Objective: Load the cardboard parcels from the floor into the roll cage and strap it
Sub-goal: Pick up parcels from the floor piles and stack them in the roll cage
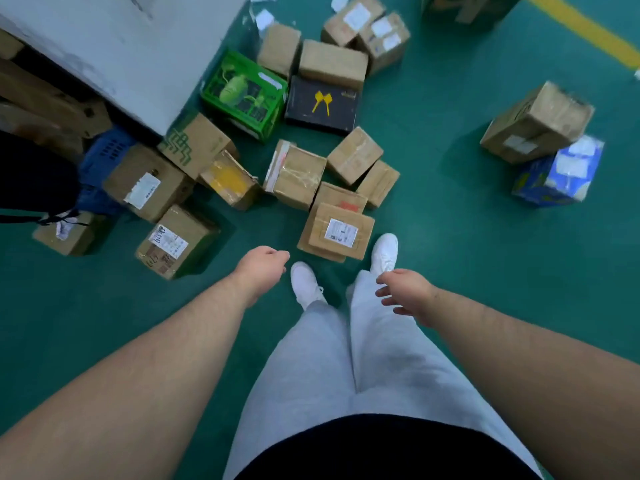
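Note:
Several cardboard parcels lie scattered on the green floor in front of my feet. A flat labelled parcel (pixel 336 232) sits closest, just beyond my white shoes. Another labelled box (pixel 175 242) lies to the left of it. My left hand (pixel 261 266) hangs over the floor between those two, fingers loosely curled, holding nothing. My right hand (pixel 405 292) hovers above my right leg with fingers spread, empty. A green printed box (pixel 244 95) and a black box (pixel 322 103) lie further back. No roll cage is in view.
A grey-white slab (pixel 114 46) covers the upper left, with boxes and a blue crate (pixel 107 150) beneath its edge. A brown box on a blue-white carton (pixel 557 171) stands at the right. A yellow floor line (pixel 585 27) runs top right. A dark bag (pixel 31 178) hangs left.

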`<state>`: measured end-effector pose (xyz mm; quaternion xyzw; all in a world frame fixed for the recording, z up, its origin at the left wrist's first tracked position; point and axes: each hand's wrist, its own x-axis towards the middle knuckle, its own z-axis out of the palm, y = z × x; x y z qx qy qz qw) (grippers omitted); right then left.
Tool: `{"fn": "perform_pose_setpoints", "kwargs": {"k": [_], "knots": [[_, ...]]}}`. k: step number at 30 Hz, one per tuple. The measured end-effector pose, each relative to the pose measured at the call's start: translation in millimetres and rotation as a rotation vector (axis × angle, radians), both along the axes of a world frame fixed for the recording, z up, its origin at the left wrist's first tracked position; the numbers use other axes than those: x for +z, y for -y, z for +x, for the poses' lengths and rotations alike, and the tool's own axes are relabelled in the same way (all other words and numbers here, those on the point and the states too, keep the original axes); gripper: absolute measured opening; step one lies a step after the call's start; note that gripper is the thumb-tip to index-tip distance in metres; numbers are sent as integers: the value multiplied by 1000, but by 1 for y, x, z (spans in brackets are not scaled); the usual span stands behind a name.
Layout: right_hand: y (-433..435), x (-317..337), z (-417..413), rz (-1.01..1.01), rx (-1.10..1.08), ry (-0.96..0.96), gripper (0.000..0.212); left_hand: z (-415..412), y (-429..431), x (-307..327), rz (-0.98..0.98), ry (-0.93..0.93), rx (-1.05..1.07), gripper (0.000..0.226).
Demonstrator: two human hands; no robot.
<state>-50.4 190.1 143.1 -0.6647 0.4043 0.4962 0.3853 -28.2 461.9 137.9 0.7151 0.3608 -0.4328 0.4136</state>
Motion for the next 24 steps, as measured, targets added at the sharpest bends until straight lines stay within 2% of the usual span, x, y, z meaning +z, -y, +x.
{"fn": "perform_pose_setpoints", "kwargs": {"k": [5, 8, 10, 12, 14, 16, 19, 21, 24], "knots": [[-5, -81, 9, 20, -152, -76, 35, 4, 0, -81, -1, -138, -52, 25], [2, -144, 8, -38, -186, -35, 36, 7, 0, -139, 25, -216, -103, 18], [7, -191, 7, -74, -239, -56, 39, 18, 3, -182, 43, -246, -129, 24], [15, -244, 7, -125, -264, -66, 51, 36, 9, -230, 47, -269, -153, 27], [27, -293, 11, -160, -338, -89, 57, 59, 14, -278, 50, -201, -166, 40], [37, -339, 17, -156, -505, -90, 49, 77, 19, -323, 62, -160, -119, 53], [53, -402, 34, -107, -722, -61, 37, 98, 25, -390, 58, -168, 15, 60], [60, -443, 41, -56, -789, -43, 41, 101, 27, -429, 37, -213, 130, 68], [63, -487, 52, 83, -818, -31, 49, 99, 30, -476, 21, -207, 181, 67]]}}
